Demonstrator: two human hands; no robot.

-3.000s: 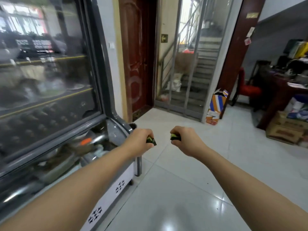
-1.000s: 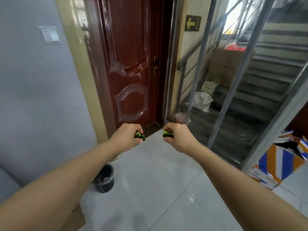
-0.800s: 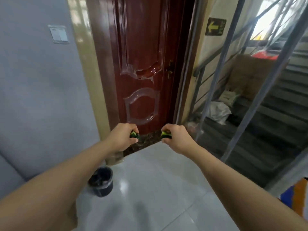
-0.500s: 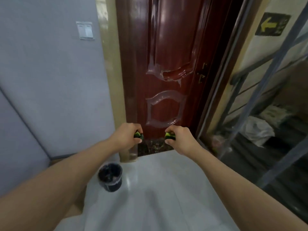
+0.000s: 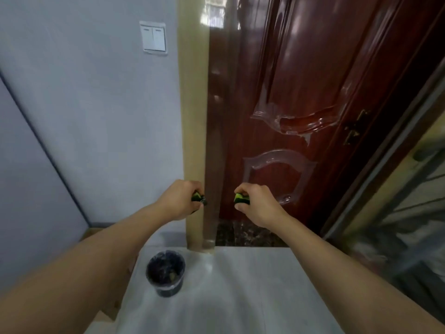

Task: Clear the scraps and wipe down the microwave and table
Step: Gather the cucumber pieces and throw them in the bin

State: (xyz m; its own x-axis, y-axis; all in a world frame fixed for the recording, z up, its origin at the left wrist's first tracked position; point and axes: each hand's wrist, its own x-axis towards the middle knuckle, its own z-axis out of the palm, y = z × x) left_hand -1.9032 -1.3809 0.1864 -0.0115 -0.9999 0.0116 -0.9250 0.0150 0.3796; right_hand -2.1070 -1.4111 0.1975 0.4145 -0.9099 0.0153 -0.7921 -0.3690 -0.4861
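Pale tiled floor [image 5: 240, 297] fronts a dark red door [image 5: 301, 92]. Each hand, left hand [image 5: 179, 201] and right hand [image 5: 257, 204], has fingers clenched on a green rind scrap [image 5: 239, 198]; best release directly above the small black-lined bin [image 5: 166, 273], near left.

Two green-rinded scraps [image 5: 199, 197] [image 5: 240, 198], one per fist.

soft, even daylight. window glare streaks the glossy door [image 5: 301, 97], and a pale sheen lies on the floor [image 5: 240, 285]. wide-angle bending curves the edges. the forearms and right side are blurred.
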